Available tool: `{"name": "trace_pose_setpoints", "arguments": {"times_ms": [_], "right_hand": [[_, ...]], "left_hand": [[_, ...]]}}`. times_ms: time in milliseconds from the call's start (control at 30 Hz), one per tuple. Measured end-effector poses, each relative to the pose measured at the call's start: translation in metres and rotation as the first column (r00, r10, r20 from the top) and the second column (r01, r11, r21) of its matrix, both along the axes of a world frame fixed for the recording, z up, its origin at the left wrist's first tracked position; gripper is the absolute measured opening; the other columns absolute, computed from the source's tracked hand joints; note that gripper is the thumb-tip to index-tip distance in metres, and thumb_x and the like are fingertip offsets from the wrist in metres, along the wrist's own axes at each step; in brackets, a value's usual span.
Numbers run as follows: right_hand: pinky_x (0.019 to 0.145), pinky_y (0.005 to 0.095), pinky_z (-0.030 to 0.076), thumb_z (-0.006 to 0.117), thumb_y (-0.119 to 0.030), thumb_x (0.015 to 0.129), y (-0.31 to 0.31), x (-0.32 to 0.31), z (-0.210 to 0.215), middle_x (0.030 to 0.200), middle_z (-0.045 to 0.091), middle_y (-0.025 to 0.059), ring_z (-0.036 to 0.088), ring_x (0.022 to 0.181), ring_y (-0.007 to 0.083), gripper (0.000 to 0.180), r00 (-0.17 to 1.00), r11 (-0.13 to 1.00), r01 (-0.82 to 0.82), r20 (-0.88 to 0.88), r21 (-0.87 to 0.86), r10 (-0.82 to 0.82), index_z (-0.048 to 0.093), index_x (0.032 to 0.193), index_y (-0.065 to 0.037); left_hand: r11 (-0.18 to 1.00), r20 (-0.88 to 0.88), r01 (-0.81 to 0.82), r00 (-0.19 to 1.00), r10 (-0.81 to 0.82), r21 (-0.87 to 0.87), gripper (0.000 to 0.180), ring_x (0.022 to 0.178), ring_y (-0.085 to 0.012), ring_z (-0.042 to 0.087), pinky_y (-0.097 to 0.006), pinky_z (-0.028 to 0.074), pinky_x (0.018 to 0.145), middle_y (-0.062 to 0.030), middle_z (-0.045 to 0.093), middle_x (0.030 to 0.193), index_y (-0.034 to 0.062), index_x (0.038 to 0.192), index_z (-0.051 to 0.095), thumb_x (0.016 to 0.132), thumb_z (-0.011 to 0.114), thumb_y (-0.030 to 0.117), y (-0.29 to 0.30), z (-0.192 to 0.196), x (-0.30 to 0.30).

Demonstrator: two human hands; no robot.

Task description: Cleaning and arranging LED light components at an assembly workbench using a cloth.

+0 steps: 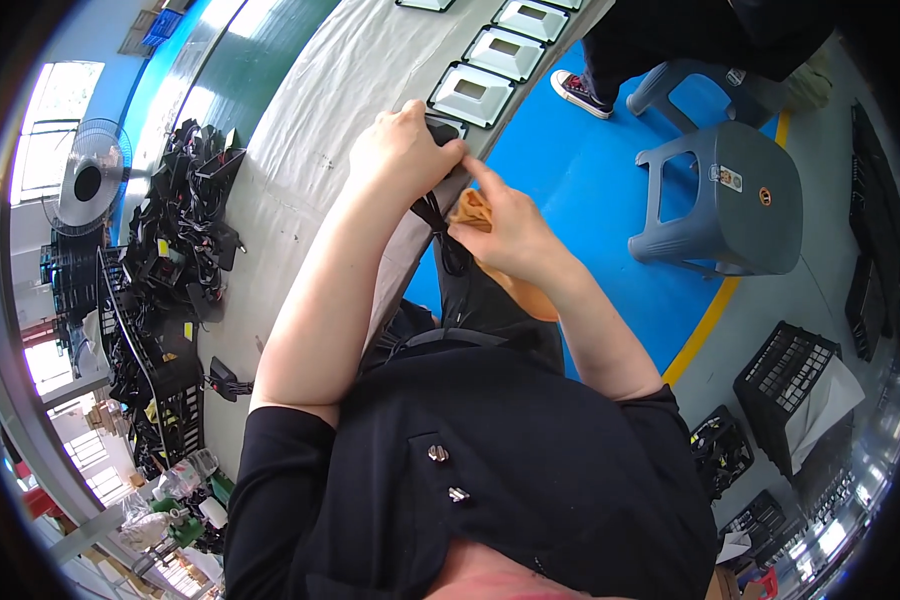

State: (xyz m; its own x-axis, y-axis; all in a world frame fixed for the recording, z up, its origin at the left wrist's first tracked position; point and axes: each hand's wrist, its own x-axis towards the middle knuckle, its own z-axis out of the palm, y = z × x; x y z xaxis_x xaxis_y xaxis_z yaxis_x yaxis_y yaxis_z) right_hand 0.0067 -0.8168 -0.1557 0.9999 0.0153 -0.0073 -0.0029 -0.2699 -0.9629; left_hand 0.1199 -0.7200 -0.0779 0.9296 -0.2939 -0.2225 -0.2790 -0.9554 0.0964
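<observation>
My left hand [400, 152] is closed round a dark corded piece [442, 131] at the table's right edge; the hand covers most of it, so its exact kind cannot be made out. A bundled black cable [434, 216] hangs below, between my wrists. My right hand [515, 232] grips a crumpled orange cloth [473, 209] against its palm, and the cloth's loose end drops below the hand. Its index finger reaches out to the left thumb, touching or nearly touching the dark piece. Just beyond my left hand lies a white rectangular unit with a black rim [471, 94].
More such white units [504, 53] line the right side of the covered table [300, 150]. A heap of black corded adapters [175, 240] sits at the left, near a fan [87, 182]. Grey stools [760, 200] and a person's shoe [581, 94] are on the floor at right.
</observation>
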Motion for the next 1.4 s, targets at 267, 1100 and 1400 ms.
{"name": "trace_pose_setpoints", "arguments": {"times_ms": [267, 1100, 1400], "right_hand": [[0.078, 0.0438, 0.05, 0.07, -0.023, 0.076, -0.008, -0.009, 0.013, 0.093, 0.064, 0.0233, 0.063, 0.09, 0.0398, 0.072, 0.992, 0.992, 0.127, -0.009, 0.005, -0.127, 0.037, 0.136, -0.003], [0.064, 0.0393, 0.051, 0.065, -0.02, 0.081, 0.015, 0.016, -0.004, 0.081, 0.066, 0.0141, 0.064, 0.074, 0.0309, 0.04, 0.973, 0.963, 0.14, 0.213, -0.229, -0.091, 0.063, 0.12, -0.011], [0.066, 0.0341, 0.051, 0.068, -0.019, 0.081, 0.015, 0.016, 0.003, 0.086, 0.068, 0.0134, 0.066, 0.076, 0.0263, 0.042, 0.986, 0.947, 0.114, 0.151, -0.299, -0.071, 0.062, 0.122, -0.013]], "left_hand": [[0.992, -0.026, 0.129, 0.991, -0.129, 0.01, 0.07, 0.107, -0.0347, 0.057, -0.041, 0.05, 0.089, -0.0184, 0.057, 0.115, 0.0067, 0.121, 0.051, 0.065, 0.076, 0.039, 0.024, 0.003, -0.003], [0.996, -0.01, 0.003, 1.0, -0.004, -0.088, 0.066, 0.105, -0.0322, 0.059, -0.039, 0.049, 0.088, -0.0186, 0.058, 0.111, 0.0004, 0.118, 0.053, 0.068, 0.076, 0.037, 0.058, 0.006, -0.035], [0.998, 0.101, -0.016, 0.995, 0.022, -0.062, 0.063, 0.106, -0.031, 0.059, -0.039, 0.05, 0.087, -0.0176, 0.058, 0.112, 0.0, 0.117, 0.053, 0.068, 0.075, 0.033, 0.052, 0.01, -0.042]]}}
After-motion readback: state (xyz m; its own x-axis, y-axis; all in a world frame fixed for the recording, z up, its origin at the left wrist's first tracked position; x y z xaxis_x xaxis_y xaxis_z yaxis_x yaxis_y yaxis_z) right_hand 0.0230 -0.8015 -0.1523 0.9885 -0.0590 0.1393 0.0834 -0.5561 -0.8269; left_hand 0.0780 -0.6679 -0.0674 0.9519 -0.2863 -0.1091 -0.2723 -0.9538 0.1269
